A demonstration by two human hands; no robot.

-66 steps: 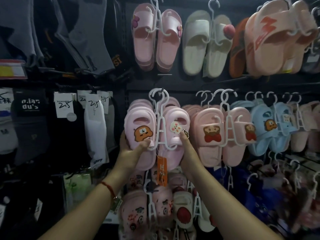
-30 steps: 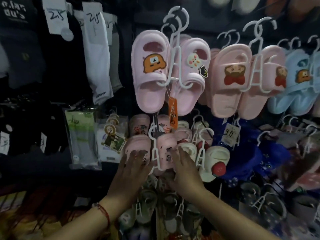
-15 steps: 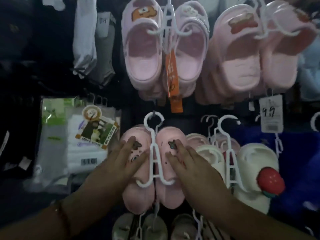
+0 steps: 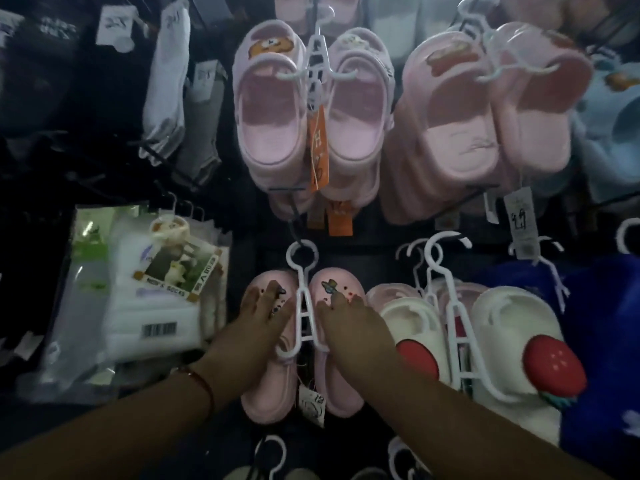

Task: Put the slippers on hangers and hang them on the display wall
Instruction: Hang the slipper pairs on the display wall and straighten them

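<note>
The left hand (image 4: 258, 327) and right hand (image 4: 349, 318) lie with straight fingers on a small pink charm-studded clog pair (image 4: 337, 386), covering its middle; it hangs on a white plastic hanger (image 4: 302, 289) on the dark display wall (image 4: 249, 237). The tag beneath is unreadable. White strawberry slippers (image 4: 502, 327) crowd the right; bagged white socks (image 4: 138, 306) hang left, blurred.

Red string bracelet (image 4: 201, 384), bare forearms
</note>
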